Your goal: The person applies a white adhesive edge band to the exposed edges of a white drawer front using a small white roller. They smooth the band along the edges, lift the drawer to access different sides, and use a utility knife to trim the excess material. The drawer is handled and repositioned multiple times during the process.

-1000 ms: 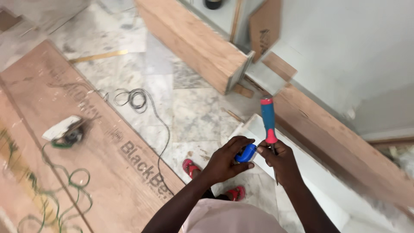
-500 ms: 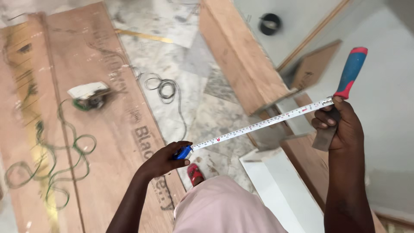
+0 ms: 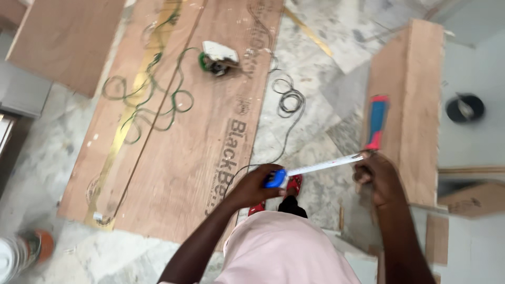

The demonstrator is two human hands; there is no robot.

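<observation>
My left hand point(image 3: 252, 186) grips a blue tape measure case point(image 3: 275, 179). Its pale blade point(image 3: 323, 165) runs out to the right, up to my right hand point(image 3: 376, 176). That hand pinches the blade's end and also holds a tool with a blue and red handle point(image 3: 376, 122), which points upward over a wooden beam point(image 3: 415, 105). Both hands hover above a marble floor point(image 3: 310, 79). A large plywood sheet point(image 3: 173, 142) lies just left of my left hand.
A green cord point(image 3: 152, 94) loops over the plywood next to a small power tool point(image 3: 218, 55). A grey cable coil point(image 3: 289, 100) lies on the marble. A black round object point(image 3: 465, 108) sits at the right, a white-and-orange can point(image 3: 23, 252) at bottom left.
The view has swung so the plywood now fills the left and centre. The tape blade between my hands is shorter than half a second ago, and my right hand has come lower.
</observation>
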